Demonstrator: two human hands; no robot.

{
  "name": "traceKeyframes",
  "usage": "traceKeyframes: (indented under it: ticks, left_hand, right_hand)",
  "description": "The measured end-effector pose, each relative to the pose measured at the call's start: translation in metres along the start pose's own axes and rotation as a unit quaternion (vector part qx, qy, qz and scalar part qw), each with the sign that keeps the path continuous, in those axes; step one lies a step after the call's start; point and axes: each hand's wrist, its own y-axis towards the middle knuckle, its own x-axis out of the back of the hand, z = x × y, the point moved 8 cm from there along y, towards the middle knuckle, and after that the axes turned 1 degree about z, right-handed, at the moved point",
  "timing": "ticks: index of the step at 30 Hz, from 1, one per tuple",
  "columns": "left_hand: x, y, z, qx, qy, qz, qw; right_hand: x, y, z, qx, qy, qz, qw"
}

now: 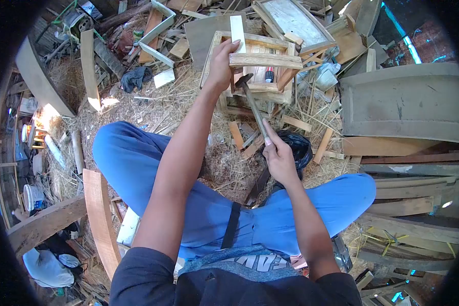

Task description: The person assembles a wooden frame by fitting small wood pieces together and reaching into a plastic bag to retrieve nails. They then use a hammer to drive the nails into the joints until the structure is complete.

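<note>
My right hand [281,159] is closed around the handle of a hammer [254,108]. The hammer's dark head lies against the near left part of a small wooden frame [265,60]. My left hand [221,65] wraps round the left end of that frame, its fingertips by a pale wooden strip [237,31] pointing away from me. Beneath the frame is a larger box-like wooden piece [209,62] with slats inside. A screwdriver-like tool with a black and red handle [269,75] rests within it.
Straw and wood offcuts [235,134] litter the ground. A panel with a pale face [296,21] leans behind the box piece. A large grey board [403,102] stands at the right, above stacked planks [408,191]. A curved plank [101,214] is beside my left leg.
</note>
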Motion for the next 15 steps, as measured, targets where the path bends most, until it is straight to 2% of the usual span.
traceKeyframes:
  ticks: [12,14,15]
  left_hand:
    - [0.003,0.006,0.002,-0.015,-0.005,0.012,1.000]
    - [-0.002,0.003,-0.005,-0.039,0.010,0.017,0.999]
    - [0.000,0.004,-0.003,-0.039,0.011,0.017,0.999]
  right_hand:
    - [0.005,-0.009,0.014,-0.019,0.057,-0.019,0.998]
    - [0.010,-0.014,0.016,-0.048,-0.024,-0.026,0.998]
    - [0.011,-0.016,0.021,-0.048,-0.024,-0.026,0.998]
